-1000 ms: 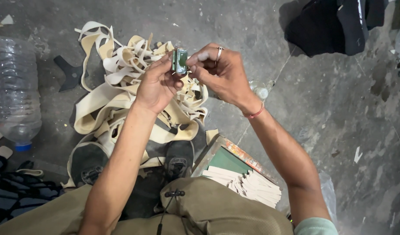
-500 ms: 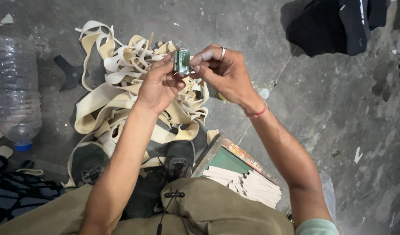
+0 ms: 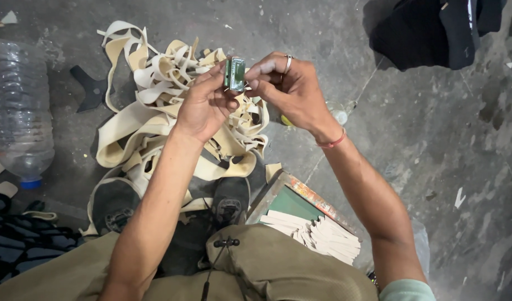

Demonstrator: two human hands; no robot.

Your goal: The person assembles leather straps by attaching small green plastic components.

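Held up between both hands, above a heap of cream-coloured cut strips [image 3: 172, 111] on the grey concrete floor [image 3: 412, 167]: a small green rectangular block with a metal edge [image 3: 234, 73]. Left hand [image 3: 207, 103] closed around the block's lower left side, thumb and fingertips pinching it from below. Right hand [image 3: 289, 89] closed on the block's right side, fingertips pressed against its edge, a metal ring on one finger and a red thread band [image 3: 331, 141] at the wrist. Block upright between the two sets of fingertips, touching both, well clear of the floor (exact nature of the block too small to tell). To the far left, a large clear plastic bottle with a blue cap [image 3: 19, 111], lying on the floor near a dark star-shaped offcut [image 3: 91, 86]. Below the hands, two dark shoes [image 3: 231, 200] partly covered by strips, and olive trousers [image 3: 278, 267] at the bottom edge. Just beside the right shoe, a flat wooden-framed tray with a green base [image 3: 292, 200] holding a fan of pale cut pieces [image 3: 317, 234]. At the upper right, a dark cloth bundle [image 3: 428, 30], well apart from the hands.
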